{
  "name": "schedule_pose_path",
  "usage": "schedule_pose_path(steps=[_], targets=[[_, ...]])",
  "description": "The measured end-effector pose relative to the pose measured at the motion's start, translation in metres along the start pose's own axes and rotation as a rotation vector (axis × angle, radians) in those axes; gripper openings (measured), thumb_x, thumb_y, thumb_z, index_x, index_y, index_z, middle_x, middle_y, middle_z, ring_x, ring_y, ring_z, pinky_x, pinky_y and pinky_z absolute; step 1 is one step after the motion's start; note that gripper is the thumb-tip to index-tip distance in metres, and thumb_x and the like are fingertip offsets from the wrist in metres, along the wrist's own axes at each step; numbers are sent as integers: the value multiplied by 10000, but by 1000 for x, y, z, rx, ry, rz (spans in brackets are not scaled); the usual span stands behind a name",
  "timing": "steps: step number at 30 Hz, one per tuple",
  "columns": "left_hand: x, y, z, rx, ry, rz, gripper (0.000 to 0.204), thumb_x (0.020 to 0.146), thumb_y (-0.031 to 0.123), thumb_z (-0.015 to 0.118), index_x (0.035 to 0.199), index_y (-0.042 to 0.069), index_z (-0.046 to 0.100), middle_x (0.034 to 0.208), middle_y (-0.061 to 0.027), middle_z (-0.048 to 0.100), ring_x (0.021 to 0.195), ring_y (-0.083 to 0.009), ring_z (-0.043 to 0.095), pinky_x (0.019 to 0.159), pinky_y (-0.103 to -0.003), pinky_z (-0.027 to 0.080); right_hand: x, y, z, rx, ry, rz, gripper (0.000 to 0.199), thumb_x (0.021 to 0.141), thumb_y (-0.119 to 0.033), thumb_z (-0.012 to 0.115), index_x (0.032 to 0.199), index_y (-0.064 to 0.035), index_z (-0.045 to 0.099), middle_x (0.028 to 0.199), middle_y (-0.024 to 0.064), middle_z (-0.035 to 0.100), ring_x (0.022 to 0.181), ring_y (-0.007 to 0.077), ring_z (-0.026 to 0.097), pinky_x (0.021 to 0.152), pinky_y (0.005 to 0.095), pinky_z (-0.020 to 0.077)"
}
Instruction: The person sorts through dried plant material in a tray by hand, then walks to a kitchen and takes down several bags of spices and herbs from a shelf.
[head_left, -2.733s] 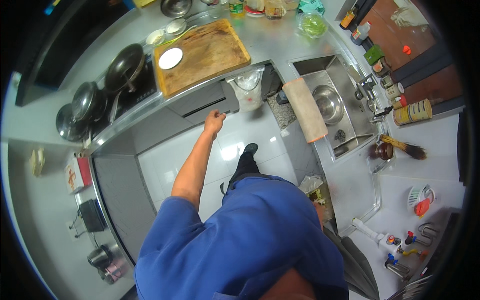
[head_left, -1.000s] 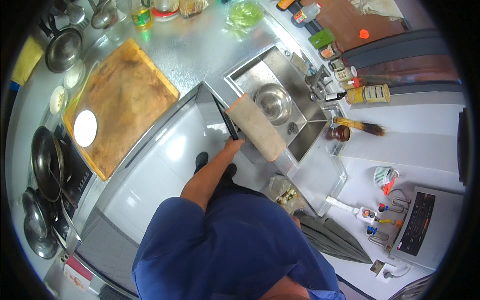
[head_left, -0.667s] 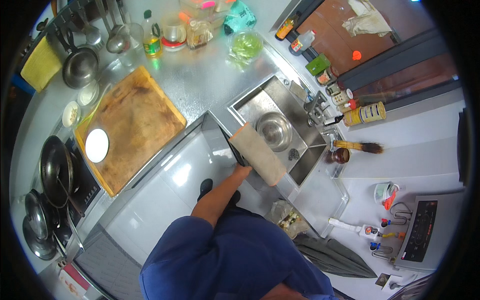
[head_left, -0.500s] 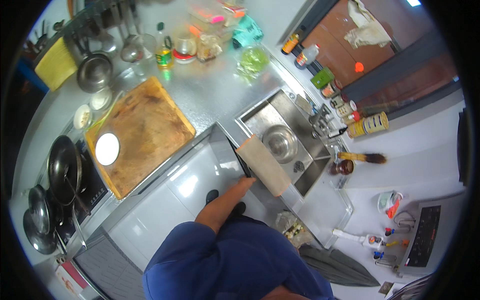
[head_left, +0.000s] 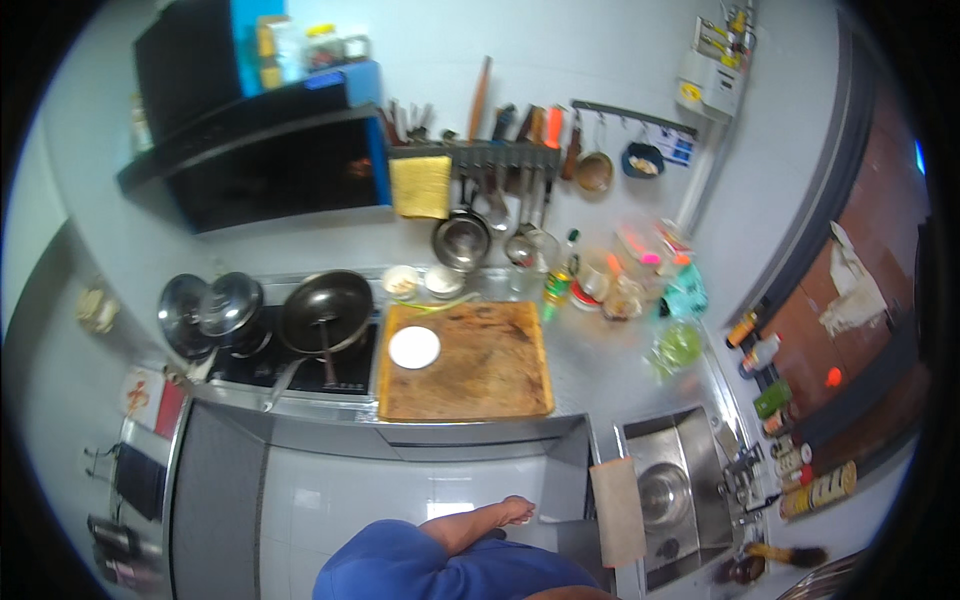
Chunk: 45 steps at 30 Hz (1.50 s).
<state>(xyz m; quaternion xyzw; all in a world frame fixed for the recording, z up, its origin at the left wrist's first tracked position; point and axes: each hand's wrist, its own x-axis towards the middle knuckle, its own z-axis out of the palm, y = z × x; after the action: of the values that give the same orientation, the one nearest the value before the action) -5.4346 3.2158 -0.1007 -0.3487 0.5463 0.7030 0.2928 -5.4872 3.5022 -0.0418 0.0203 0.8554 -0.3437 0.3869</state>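
Observation:
My left hand point(head_left: 517, 510) is low in front of my body, its fingers curled inward. Whether anything is in the fingers is too small to make out. It is nearest to the grey cabinet fronts below the sink, left of a tan cloth point(head_left: 619, 512) draped over the sink's front edge. My right hand is out of the picture. Ahead on the counter lies a wooden cutting board point(head_left: 470, 370) with a round white dish point(head_left: 414, 347) on its left part. Green onion stalks point(head_left: 435, 303) lie along the board's far edge.
A wok point(head_left: 327, 305) and lidded pots point(head_left: 232, 308) stand on the cooktop at left. The steel sink point(head_left: 640, 440) at lower right holds a metal bowl point(head_left: 664, 495). An oil bottle point(head_left: 557, 285) and a bag of greens point(head_left: 677, 347) stand behind. Ladles hang from the wall rack point(head_left: 470, 158).
My view has turned left and up, bringing the range hood and wall rack into sight. My left hand has drawn away from the cabinet edge beside the tan cloth.

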Motion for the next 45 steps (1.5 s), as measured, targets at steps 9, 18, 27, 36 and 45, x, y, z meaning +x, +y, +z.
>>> schedule_pose_path(steps=[9, 18, 27, 36, 45], targets=[[-132, -144, -174, -634, 764, 127, 200, 911, 154, 523, 744, 75, 599, 656, -73, 581, 549, -202, 566, 478, -351, 466, 48, -35, 13, -142, -188, -184, 195, 882, -191, 653, 907, -7, 711, 773, 63, 701, 697, 153, 643, 682, 327, 524], [-240, -339, -123, -471, 759, -253, 194, 903, 193, 526, 1005, 40, 589, 917, -162, 598, 750, -294, 616, 616, -407, 527, 59, -5, 33, -281, -289, -189, 199, 874, -194, 658, 900, -5, 715, 762, 63, 701, 695, 160, 649, 680, 330, 529], [-246, -341, -201, 696, 696, -46, 204, 855, 197, 632, 949, 18, 647, 935, -157, 697, 767, -292, 684, 712, -382, 571, 52, -159, 58, -431, -188, -520, 214, 883, -212, 655, 942, -10, 696, 826, 92, 713, 718, 147, 643, 700, 329, 520], [-279, -261, -352, -1043, 956, 113, 150, 943, 135, 552, 1027, 13, 580, 860, -111, 639, 696, -226, 662, 574, -330, 581, -148, -538, 70, -143, -71, -1149, 191, 885, -162, 670, 994, -6, 685, 852, 41, 684, 794, 99, 607, 724, 281, 511], [-300, -345, -364, -1272, 1031, -1, 124, 918, 107, 556, 1008, 22, 555, 830, -99, 619, 683, -220, 634, 568, -323, 548, -265, -796, 85, -206, 211, -1893, 156, 856, -136, 661, 916, 7, 677, 750, 116, 654, 662, 170, 623, 626, 306, 501]])
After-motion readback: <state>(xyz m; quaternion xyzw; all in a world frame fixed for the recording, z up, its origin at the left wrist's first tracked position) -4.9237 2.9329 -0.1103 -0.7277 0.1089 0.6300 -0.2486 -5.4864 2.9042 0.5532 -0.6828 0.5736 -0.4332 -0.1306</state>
